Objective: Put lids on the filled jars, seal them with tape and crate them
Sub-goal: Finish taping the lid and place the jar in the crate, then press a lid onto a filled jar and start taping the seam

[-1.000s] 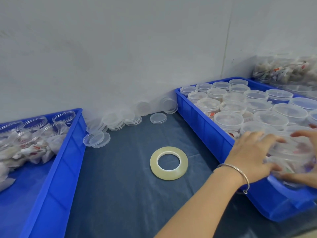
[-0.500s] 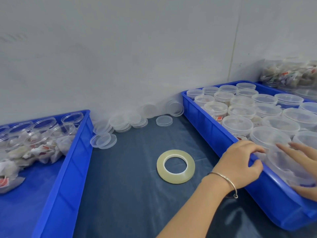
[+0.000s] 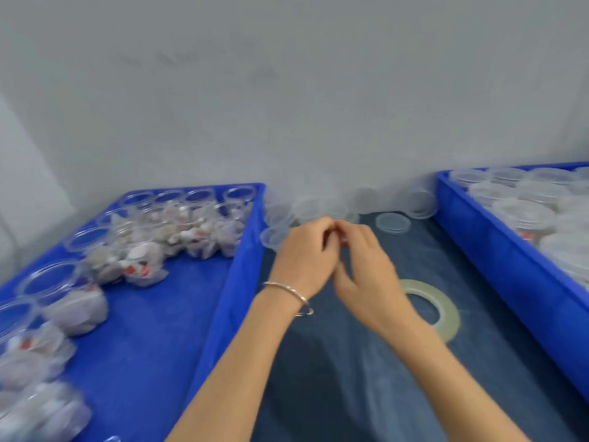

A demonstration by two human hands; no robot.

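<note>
dark mat (image 3: 398,393) | grey wall (image 3: 287,90) | fingers (image 3: 331,231) blurred, grasp perhaps nothing, cannot tell

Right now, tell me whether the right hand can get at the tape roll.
Probably yes. The tape roll lies flat on the dark mat right beside the right hand, nothing on it; only the right forearm crosses its near edge in view.

On my left sits a bright blue crate (image 3: 229,282) of clear open jars (image 3: 47,279), their packets whitish with small red marks. The crate on my right (image 3: 497,260) is the same blue, its lidded jars (image 3: 522,215) milky clear. Between them the table cover (image 3: 366,393) is dark navy. The tape roll (image 3: 446,311) is pale yellowish. My bracelet (image 3: 287,287) is silver. The far wall (image 3: 287,90) is plain grey-white.
</note>
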